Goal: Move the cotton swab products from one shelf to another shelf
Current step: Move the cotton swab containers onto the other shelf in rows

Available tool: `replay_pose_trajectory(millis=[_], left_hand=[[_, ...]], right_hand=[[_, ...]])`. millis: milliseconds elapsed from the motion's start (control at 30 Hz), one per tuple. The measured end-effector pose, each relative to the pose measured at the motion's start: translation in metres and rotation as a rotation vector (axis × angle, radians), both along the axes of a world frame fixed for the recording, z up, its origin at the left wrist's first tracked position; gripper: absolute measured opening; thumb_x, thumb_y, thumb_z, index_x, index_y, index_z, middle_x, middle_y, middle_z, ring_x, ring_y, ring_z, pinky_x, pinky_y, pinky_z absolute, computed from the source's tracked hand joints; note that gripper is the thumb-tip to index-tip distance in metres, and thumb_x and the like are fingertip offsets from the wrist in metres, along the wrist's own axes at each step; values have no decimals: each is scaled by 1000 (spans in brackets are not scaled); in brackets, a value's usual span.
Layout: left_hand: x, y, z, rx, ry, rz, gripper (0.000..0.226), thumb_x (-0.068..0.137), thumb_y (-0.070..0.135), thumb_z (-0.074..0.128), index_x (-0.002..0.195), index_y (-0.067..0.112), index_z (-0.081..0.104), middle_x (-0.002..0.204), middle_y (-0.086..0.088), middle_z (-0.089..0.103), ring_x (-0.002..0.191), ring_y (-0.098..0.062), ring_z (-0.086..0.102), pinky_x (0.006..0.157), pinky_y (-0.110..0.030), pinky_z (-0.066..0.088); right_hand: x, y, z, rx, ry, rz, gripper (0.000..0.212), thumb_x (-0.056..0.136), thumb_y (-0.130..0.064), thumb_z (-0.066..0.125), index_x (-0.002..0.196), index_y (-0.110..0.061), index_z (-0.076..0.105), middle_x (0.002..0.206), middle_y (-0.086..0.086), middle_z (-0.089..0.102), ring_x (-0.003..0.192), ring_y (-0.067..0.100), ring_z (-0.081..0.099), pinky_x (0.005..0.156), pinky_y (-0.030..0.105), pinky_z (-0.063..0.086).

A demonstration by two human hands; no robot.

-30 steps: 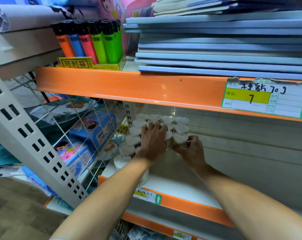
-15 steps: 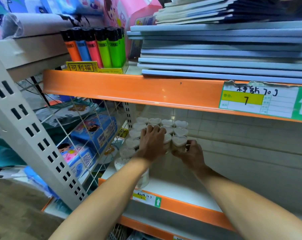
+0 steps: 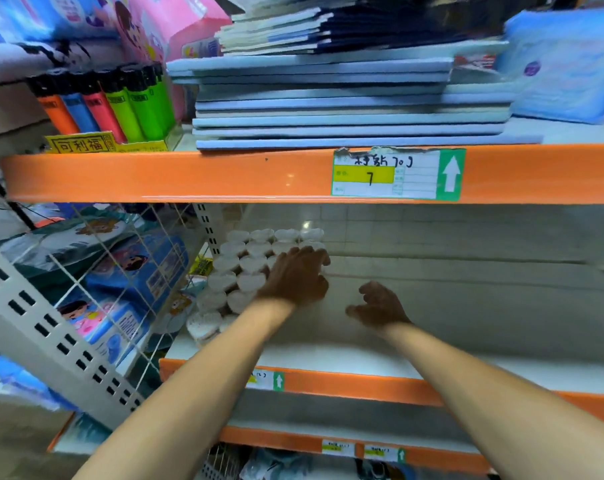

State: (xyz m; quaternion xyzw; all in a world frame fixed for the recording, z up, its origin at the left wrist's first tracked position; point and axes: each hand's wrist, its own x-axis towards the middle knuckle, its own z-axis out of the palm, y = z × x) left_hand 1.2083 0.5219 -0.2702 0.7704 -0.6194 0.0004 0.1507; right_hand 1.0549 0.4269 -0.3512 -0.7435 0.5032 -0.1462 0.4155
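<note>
Hands are both in under the orange shelf edge (image 3: 189, 176), working the middle shelf (image 3: 432, 355). Left hand (image 3: 295, 277) sits on top of the cotton swab tubs (image 3: 245, 263), fingers curled over the right-hand corner of the block; whether it actually has one pinched I cannot tell, the fingertips are hidden behind the knuckles. Right hand (image 3: 378, 306) is clear of the tubs, fingers loosely bent, holding nothing, hovering just above the white board.

Those heart-lidded tubs are packed tight in rows at the left end, hard against the wire side panel (image 3: 120, 271). Looks like the gathering stage: a tub or two being singled out for lifting. Next move wants a clean grip on the outer tubs and a straight pull towards the front, without knocking the neighbours over.

Room? Plenty to the right, bare board well past the right hand. Overhead is the catch: that orange lip hangs low, so anything lifted has to stay low and come out forward over the front edge (image 3: 345, 384).
</note>
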Motion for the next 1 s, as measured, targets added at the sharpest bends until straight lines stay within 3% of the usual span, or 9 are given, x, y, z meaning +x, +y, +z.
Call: replay_pose_trajectory(millis=[133, 267, 333, 400, 467, 700, 867, 1000], left_hand=[[-32, -8, -5, 17, -8, -78, 32, 91, 25, 51, 122, 22, 57, 122, 1, 62, 113, -21, 56, 96, -33, 42], [-67, -22, -13, 75, 57, -152, 27, 92, 27, 53, 118, 23, 58, 116, 4, 62, 109, -16, 58, 95, -29, 45], [-84, -29, -12, 82, 74, -177, 25, 91, 29, 54, 115, 26, 59, 113, 6, 62, 105, -16, 59, 92, -31, 48], [-106, -35, -10, 106, 67, -199, 25, 90, 32, 54, 115, 29, 58, 113, 9, 63, 102, -15, 60, 89, -29, 48], [-126, -41, -8, 151, 62, -209, 27, 91, 34, 54, 117, 30, 58, 116, 10, 62, 105, -15, 59, 89, -28, 47], [-225, -66, -7, 244, 37, -314, 33, 88, 32, 55, 120, 24, 61, 124, -1, 64, 114, -23, 59, 95, -31, 48], [-302, -75, -12, 265, 52, -408, 35, 86, 27, 56, 120, 20, 62, 117, -6, 69, 111, -26, 63, 88, -32, 51], [-359, -82, -14, 294, 82, -493, 36, 87, 31, 61, 121, 20, 60, 112, -1, 72, 108, -24, 64, 89, -34, 51]], right_hand=[[-39, 2, 8, -19, 78, -11, 50, 83, -31, 75, 128, -17, 57, 131, 5, 58, 118, 22, 57, 95, 30, 47], [-82, 1, 17, -7, 103, -73, 33, 81, -37, 75, 108, -26, 60, 121, -1, 63, 95, 13, 57, 78, 19, 41], [-102, -2, 24, -21, 141, -78, 32, 82, -40, 73, 108, -25, 62, 125, -2, 62, 100, 12, 58, 79, 18, 41], [-125, -1, 32, -53, 170, -80, 41, 85, -40, 69, 121, -19, 64, 134, -1, 58, 119, 15, 56, 91, 19, 42], [-147, 0, 36, -58, 164, -101, 43, 87, -35, 68, 124, -14, 65, 134, 3, 59, 124, 19, 55, 97, 21, 41], [-241, 17, 37, -13, 169, -249, 27, 77, -28, 71, 101, -18, 69, 105, 6, 71, 101, 24, 66, 75, 24, 47], [-313, 29, 36, -37, 178, -237, 17, 79, -24, 73, 95, -22, 66, 99, 5, 69, 97, 22, 64, 74, 24, 44], [-379, 35, 42, -20, 256, -195, 38, 81, -28, 74, 117, -17, 64, 109, 4, 69, 102, 21, 65, 82, 25, 47]])
